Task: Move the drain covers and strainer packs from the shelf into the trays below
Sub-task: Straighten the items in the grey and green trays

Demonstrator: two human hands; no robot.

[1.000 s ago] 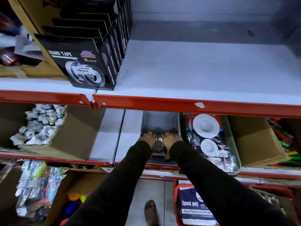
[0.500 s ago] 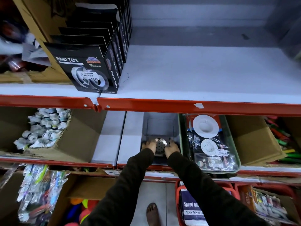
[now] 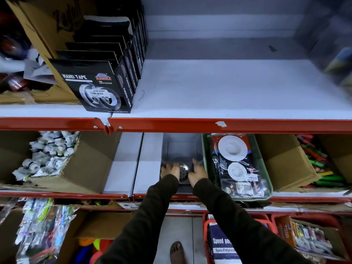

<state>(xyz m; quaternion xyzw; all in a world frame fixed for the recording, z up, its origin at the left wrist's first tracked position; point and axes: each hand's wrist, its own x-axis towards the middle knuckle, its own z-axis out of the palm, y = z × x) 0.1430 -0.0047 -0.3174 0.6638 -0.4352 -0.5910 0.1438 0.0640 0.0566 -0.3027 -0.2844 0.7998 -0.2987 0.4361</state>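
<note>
- Left hand (image 3: 170, 169) and right hand (image 3: 198, 171) lie on each side of the metal drain cover (image 3: 183, 171) in the grey tray (image 3: 182, 143)
- Fingers look loosely spread; a real grip I cannot tell

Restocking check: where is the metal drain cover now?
Metal drain cover: head view, centre, in the grey tray, between both hands, left of the green tray.

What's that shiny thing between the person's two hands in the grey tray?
In the head view, a round perforated metal drain cover lies in the grey tray between the left hand and right hand.
</note>
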